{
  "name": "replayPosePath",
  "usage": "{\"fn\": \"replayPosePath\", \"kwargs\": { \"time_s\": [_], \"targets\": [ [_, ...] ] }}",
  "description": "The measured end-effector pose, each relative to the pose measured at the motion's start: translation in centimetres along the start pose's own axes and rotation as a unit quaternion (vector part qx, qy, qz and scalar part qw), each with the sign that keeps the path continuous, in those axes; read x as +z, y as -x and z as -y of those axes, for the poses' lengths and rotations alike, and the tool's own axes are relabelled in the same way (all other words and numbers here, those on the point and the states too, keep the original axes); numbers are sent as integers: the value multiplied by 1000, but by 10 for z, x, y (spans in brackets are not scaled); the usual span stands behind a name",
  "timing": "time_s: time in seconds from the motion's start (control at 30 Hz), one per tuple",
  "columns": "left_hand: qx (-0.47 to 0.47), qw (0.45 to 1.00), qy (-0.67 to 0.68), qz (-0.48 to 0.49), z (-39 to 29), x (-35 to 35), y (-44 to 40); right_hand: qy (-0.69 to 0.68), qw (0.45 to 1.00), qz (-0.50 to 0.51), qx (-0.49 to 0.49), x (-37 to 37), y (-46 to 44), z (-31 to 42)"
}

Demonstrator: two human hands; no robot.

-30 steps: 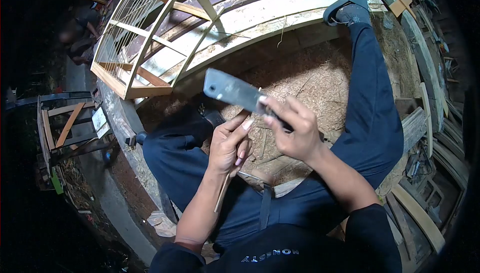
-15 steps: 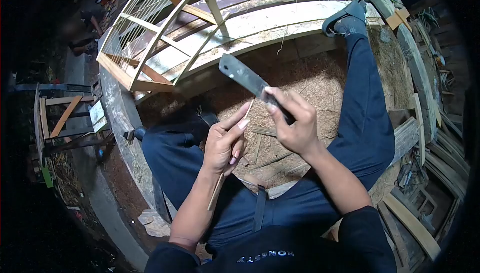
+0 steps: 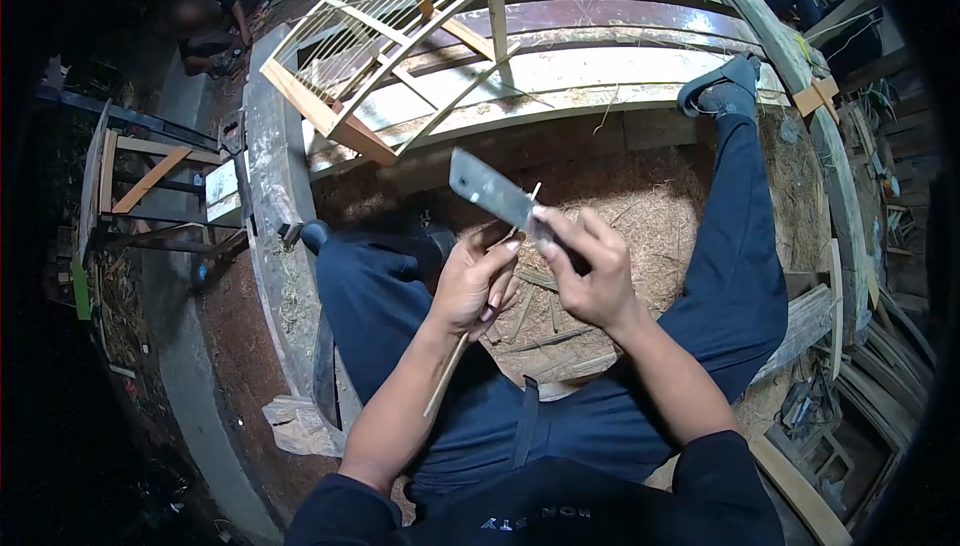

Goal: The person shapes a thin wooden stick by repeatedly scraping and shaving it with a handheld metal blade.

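My left hand (image 3: 474, 284) is closed around a thin wooden strip, pinched between thumb and fingers. The strip's lower end (image 3: 445, 376) hangs down along my left forearm, and its upper tip pokes out by the blade. In my right hand (image 3: 597, 271) is a broad-bladed knife (image 3: 490, 189), its handle wrapped by my fingers and its blade pointing to the upper left. The blade crosses the strip just above my left fingers; whether its edge touches the wood I cannot tell.
A curved wooden frame with thin bars (image 3: 408, 43) rests on the pale plank (image 3: 590, 76) ahead. Shavings (image 3: 640, 236) cover the ground between my legs. A wooden beam (image 3: 845, 196) runs along the right; scrap wood lies beyond. Another person (image 3: 215, 26) sits at the far upper left.
The view has shifted, so the barred frame and planks sit farther right and lower. The strip's tip now shows above the knife blade, and my left hand is closer to my right.
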State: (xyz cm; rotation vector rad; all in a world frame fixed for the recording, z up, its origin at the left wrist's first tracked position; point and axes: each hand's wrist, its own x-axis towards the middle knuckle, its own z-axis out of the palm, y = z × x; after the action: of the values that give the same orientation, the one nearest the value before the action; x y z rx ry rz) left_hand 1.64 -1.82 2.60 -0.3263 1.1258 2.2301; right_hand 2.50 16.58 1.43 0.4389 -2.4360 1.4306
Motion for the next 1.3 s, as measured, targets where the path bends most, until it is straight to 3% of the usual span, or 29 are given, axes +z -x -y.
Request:
{"fn": "replayPosePath", "kwargs": {
  "time_s": [0.07, 0.13, 0.2, 0.27, 0.47, 0.57, 0.73, 0.83, 1.07, 1.13, 1.3],
  "targets": [
    [9, 1000, -13, -10, -2, 1, 2, 23, 1000, 17, -4, 0, 2, 1],
    [-1, 1000, -9, 15, -2, 1, 3, 18, 999, -41, 10, 4, -1, -6],
    [0, 1000, 3, 17, -1, 2, 5, 29, 998, -37, 41, 1, -2, -7],
    [-12, 1000, 7, 14, -1, 1, 3, 23, 1000, -1, 2, -3, 1, 2],
    [-16, 1000, -11, 17, 6, 3, -2, 36, 999, -25, 32, -1, 0, -10],
    [-2, 1000, -2, 6, 9, 1, -3, 22, 1000, 20, -8, -3, 2, -1],
    [-7, 1000, -14, 18, 7, 4, -5, 33, 999, -15, 15, 1, 0, -12],
    [3, 1000, -7, -26, 7, 5, -3, 21, 999, 26, 4, -1, 3, -2],
    [-8, 1000, -6, 21, 6, 8, -4, 31, 999, -15, 25, -4, -2, -12],
    [-8, 1000, 13, -20, 8, 5, -4, 32, 999, 14, 9, -4, 1, -5],
    [-13, 1000, -10, 7, 3, 15, -3, 33, 999, -24, 22, -2, -6, -11]
  ]
}}
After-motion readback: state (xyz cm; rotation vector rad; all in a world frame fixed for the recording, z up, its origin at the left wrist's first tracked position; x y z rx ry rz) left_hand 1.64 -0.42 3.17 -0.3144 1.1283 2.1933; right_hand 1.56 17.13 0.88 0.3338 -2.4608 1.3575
